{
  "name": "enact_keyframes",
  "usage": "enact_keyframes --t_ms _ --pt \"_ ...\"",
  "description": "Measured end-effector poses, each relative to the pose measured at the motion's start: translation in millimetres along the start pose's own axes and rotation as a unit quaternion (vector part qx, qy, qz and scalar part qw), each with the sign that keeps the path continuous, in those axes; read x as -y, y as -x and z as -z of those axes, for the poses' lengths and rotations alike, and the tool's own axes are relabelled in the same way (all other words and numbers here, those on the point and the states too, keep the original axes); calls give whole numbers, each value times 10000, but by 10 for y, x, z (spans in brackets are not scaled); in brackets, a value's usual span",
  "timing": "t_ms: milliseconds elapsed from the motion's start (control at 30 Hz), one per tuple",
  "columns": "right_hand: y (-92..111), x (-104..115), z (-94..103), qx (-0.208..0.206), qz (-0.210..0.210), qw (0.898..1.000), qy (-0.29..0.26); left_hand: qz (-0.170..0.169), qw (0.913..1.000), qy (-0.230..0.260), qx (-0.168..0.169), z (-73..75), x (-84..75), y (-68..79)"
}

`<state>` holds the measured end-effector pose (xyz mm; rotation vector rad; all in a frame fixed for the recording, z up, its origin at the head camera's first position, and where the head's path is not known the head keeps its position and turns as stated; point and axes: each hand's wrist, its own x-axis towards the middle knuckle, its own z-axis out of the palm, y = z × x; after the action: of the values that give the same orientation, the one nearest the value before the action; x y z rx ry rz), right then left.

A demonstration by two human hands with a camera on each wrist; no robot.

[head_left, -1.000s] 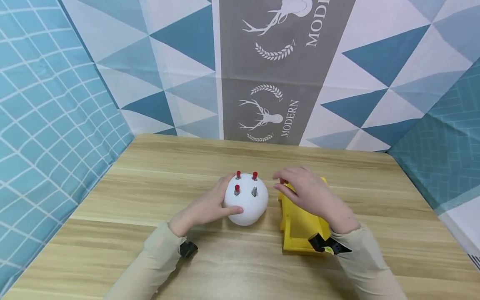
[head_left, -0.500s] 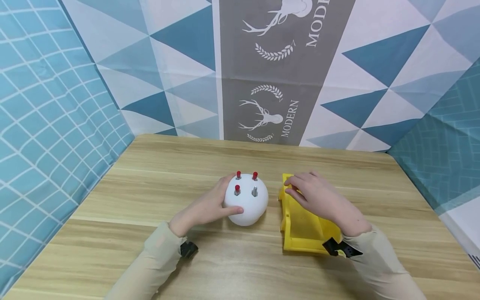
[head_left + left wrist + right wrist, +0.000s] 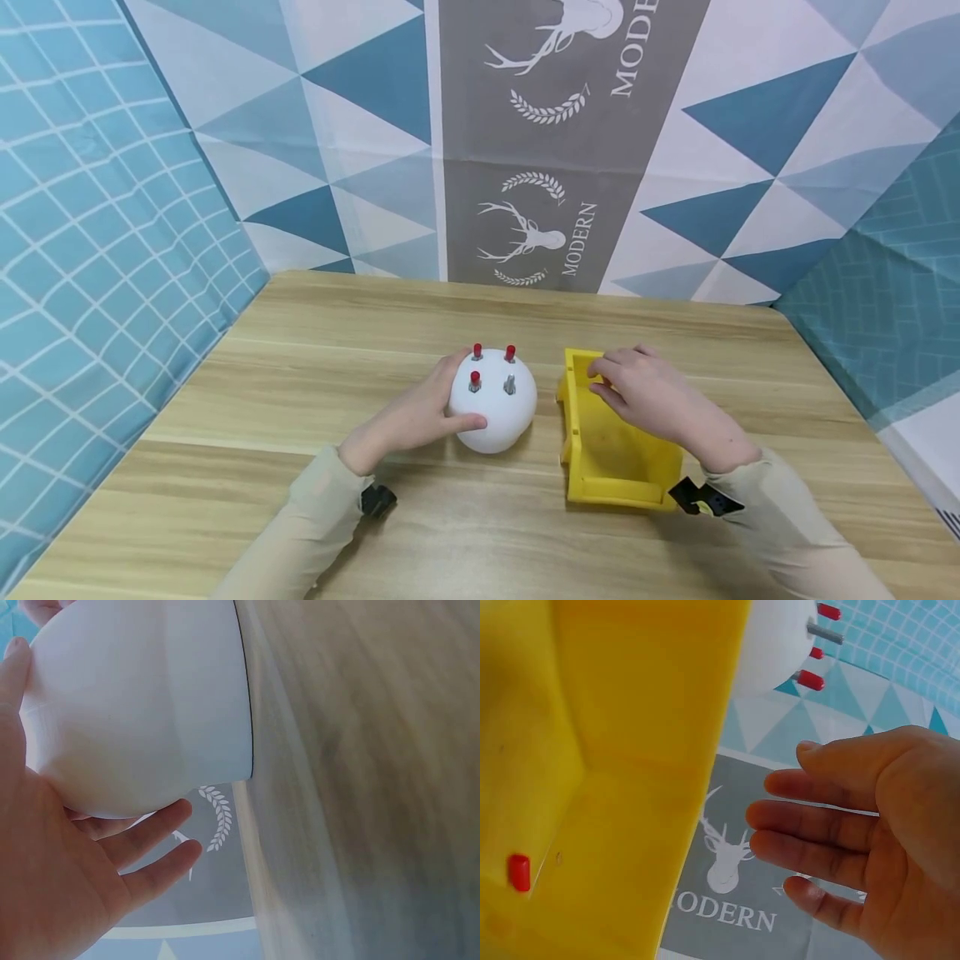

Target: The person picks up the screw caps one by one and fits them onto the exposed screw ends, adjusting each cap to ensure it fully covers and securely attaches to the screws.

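Observation:
My left hand (image 3: 417, 413) holds the side of a white, rounded, dome-like body (image 3: 497, 421) on the table, thumb in front and fingers around the far side. Three of the metal posts on its top wear red caps (image 3: 476, 380); the fourth, a bare post (image 3: 510, 384), shows silver threads. Over the far part of a yellow bin (image 3: 622, 492) hovers my right hand (image 3: 660, 398), its fingers loosely bent. The right wrist view shows nothing between those fingers. Inside the bin lies a loose red cap (image 3: 519, 872).
The wooden table (image 3: 360, 317) runs back to a patterned cloth wall (image 3: 375, 167). Blue tiled cloth (image 3: 112, 250) hangs along the left side. The bin stands a short way right of the white body.
My right hand has moved rightward from the bin's left edge to above its inside, uncovering more of the bin. The left hand and the white body have stayed in place.

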<state>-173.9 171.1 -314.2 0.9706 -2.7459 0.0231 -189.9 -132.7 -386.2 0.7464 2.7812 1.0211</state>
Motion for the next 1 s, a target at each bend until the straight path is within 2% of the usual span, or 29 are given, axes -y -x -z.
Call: enact_keyframes --t_ms 400,1000 --pt "81 -136 -48 306 145 9989 326 10 10000 -37 1 5 -11 -4" --pt "83 -237 -233 865 84 9945 580 -14 10000 -12 -28 -3 -10 2"
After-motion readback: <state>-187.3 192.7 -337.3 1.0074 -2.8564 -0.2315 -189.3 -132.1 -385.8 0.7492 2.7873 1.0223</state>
